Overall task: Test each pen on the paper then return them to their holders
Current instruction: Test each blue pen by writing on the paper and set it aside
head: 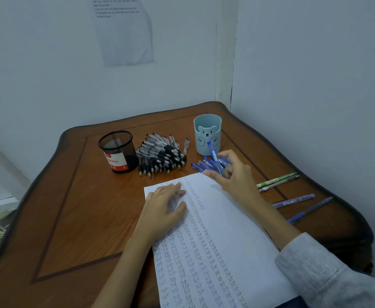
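Observation:
A white paper [233, 221] covered with columns of the word "test" lies on the wooden table [88, 196]. My left hand [164, 207] rests flat on its upper left part. My right hand [233, 174] is over a pile of blue pens [206, 164] at the paper's far edge and holds one blue pen [213, 153] that points up toward the light blue bear-face holder [207, 134]. A heap of black pens [160, 154] lies between that holder and the black mesh holder [118, 151].
Green and white pens [277, 181] and two blue pens [302, 205] lie loose on the table to the right of my arm. White walls close in behind and on the right. A printed sheet [124, 30] hangs on the back wall.

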